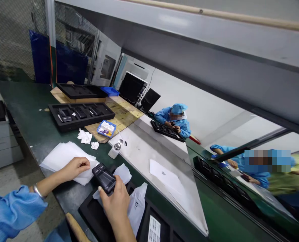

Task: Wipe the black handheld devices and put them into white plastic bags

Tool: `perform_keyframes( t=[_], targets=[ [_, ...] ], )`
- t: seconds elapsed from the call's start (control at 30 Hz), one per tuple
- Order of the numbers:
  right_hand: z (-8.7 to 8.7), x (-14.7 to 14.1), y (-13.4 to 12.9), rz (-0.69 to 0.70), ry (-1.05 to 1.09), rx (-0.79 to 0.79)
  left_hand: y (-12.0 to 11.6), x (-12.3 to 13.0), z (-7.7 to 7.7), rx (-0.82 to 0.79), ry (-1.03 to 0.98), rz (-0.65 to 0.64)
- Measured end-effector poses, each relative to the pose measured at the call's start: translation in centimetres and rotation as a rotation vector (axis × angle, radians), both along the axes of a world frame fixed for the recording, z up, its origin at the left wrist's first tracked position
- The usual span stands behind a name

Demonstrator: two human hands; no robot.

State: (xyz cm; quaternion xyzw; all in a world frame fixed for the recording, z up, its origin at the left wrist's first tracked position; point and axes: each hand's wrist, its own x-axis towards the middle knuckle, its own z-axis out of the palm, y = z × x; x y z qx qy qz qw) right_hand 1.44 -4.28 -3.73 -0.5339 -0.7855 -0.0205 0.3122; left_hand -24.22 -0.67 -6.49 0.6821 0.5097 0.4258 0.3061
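Note:
My right hand (116, 201) grips a black handheld device with a screen (105, 178) by its lower end, held tilted above a black foam tray (99, 215). Just left of it, my left hand (76, 168) has its fingertips pinched together; whatever may be between them is too small to make out. Under that hand lies a stack of white sheets (66, 156). White plastic bags (137, 203) with a recycling mark rest on the tray beside my right hand, and a printed label sheet (154, 228) lies in the tray.
Another black foam tray (61, 126) holds several similar devices. Crumpled tissues (84, 136), a blue bin (106, 128) and a small dispenser bottle (114, 151) stand nearby. White bags (164, 174) lie on the white board (197, 215). Two co-workers in blue sit across the bench.

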Motion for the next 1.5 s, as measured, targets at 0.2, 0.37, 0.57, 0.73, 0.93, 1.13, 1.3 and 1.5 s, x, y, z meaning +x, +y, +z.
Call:
perform_keyframes(
  t=[0.2,0.37,0.57,0.73,0.93,1.13,1.3,1.5],
  targets=[
    [-0.3,-0.8,-0.5,0.106,-0.018,-0.108,-0.8,1.0,0.6,0.136,0.078,-0.005],
    [0.9,-0.4,-0.4,0.107,0.033,-0.204,-1.7,2.0,1.2,0.244,0.182,-0.075],
    [0.9,0.3,-0.5,0.127,0.105,-0.278,-2.8,3.9,2.6,0.352,0.237,-0.134],
    [0.3,1.6,-0.8,0.199,0.127,-0.195,-3.3,5.3,3.6,0.351,0.236,-0.170],
    [-0.2,3.4,-1.7,0.106,0.139,-0.027,-3.4,6.9,5.0,0.272,0.221,-0.209],
    [-0.3,4.7,-2.9,0.219,0.080,0.023,-3.9,9.9,6.6,0.246,0.239,-0.270],
    [0.3,6.4,-3.7,0.269,0.046,0.061,-4.1,11.6,7.7,0.276,0.247,-0.337],
    [0.9,8.0,-4.4,0.251,0.063,0.111,-5.3,13.7,8.4,0.306,0.287,-0.365]
  ],
)
